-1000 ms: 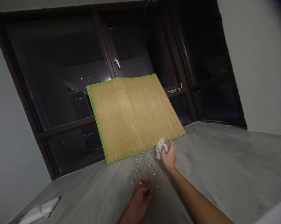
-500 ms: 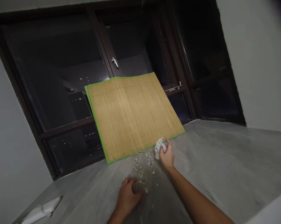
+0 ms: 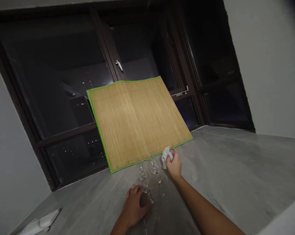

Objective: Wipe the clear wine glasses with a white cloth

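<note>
Pinching crumpled white cloth (image 3: 165, 158) w/ my R hand (image 3: 174, 165), fingers snug round it; L hand (image 3: 134, 205) half-open, fingertips by front glass (image 3: 145, 187), can't tell if touching; other glasses (image 3: 154, 167) just past 'em.

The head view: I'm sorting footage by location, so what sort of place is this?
Probably an indoor window nook, perhaps a bay window in a home: dark-framed windows, a grey, stone-like ledge running up to them, and a bamboo-like mat standing in front.

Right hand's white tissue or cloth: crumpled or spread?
Crumpled: the tissue or cloth bunches in uneven folds, gripped by the right hand.
</note>
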`<state>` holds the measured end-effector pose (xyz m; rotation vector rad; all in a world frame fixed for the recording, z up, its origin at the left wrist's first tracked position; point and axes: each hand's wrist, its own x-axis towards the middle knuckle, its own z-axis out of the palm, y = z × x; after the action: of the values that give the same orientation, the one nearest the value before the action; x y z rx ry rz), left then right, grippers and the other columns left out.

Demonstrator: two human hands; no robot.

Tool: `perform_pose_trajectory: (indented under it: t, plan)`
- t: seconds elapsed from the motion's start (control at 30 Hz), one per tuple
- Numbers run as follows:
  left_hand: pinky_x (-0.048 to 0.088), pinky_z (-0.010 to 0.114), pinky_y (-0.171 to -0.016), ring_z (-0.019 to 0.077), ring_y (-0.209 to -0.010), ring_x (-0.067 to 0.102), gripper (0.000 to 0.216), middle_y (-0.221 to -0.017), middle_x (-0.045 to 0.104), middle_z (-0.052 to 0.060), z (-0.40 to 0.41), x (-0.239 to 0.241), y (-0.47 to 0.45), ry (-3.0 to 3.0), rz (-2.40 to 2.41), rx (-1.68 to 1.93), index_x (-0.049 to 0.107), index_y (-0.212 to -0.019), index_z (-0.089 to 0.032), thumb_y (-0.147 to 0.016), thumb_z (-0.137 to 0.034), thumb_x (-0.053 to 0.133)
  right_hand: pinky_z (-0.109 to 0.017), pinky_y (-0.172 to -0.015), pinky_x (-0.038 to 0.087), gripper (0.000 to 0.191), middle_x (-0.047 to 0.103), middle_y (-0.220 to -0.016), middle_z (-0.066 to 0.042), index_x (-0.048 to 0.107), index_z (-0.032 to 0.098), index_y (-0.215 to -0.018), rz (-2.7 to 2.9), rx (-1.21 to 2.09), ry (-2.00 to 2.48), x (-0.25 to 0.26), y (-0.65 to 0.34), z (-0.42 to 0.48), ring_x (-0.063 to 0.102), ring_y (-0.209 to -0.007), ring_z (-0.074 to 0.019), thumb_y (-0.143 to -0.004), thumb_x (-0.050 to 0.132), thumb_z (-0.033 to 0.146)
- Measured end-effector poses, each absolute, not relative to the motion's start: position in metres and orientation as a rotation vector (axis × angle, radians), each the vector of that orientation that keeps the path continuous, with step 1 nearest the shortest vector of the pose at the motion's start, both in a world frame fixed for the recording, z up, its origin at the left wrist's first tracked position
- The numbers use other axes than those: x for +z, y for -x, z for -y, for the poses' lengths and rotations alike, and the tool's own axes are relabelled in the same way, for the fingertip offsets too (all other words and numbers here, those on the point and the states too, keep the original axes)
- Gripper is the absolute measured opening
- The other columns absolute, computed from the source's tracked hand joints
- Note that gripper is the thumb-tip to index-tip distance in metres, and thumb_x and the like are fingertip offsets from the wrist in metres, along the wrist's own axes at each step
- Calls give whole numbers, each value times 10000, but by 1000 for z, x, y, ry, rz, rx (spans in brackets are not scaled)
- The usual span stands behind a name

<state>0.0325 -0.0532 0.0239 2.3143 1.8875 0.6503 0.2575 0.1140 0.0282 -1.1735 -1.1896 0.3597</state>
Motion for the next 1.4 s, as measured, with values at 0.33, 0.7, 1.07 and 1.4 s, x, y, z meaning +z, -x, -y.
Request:
perform_pose_trajectory:
  t: [0.33,0.7,1.07,1.4]
  plan:
    - [192,509,-1203,305,-1366,431,600,-1451,536,92,58,23,-32,-2331,-1916,554,553,-1379,-274,-821,-487,602,-250,-720,419,517,707,-1102,-91,402,187,-1430,1382,422,1402,19,-253,-120,679,-877,-194,-919,474,211]
    - [195,547,-1202,308,-1340,469,521,-1393,583,90,51,25,-29,-2388,-1888,611,600,-1321,-285,-828,-450,632,-252,-724,409,507,716,-1041,-84,408,198,-1421,1428,420,1454,17,-251,-124,680,-879,-203,-920,484,216]
    - [206,599,-1191,323,-1386,421,588,-1478,507,78,44,18,-35,-2504,-1853,601,578,-1342,-326,-777,-425,705,-257,-730,404,493,719,-1059,-72,429,206,-1406,1459,421,1440,16,-248,-126,676,-905,-208,-916,480,226]
    - [20,669,-1173,348,-1476,267,831,-1598,332,90,16,35,-32,-2459,-1821,275,361,-1501,-366,-762,-508,713,-253,-735,406,496,721,-1067,-75,430,211,-1405,1451,430,1458,19,-249,-123,679,-918,-204,-913,491,216]
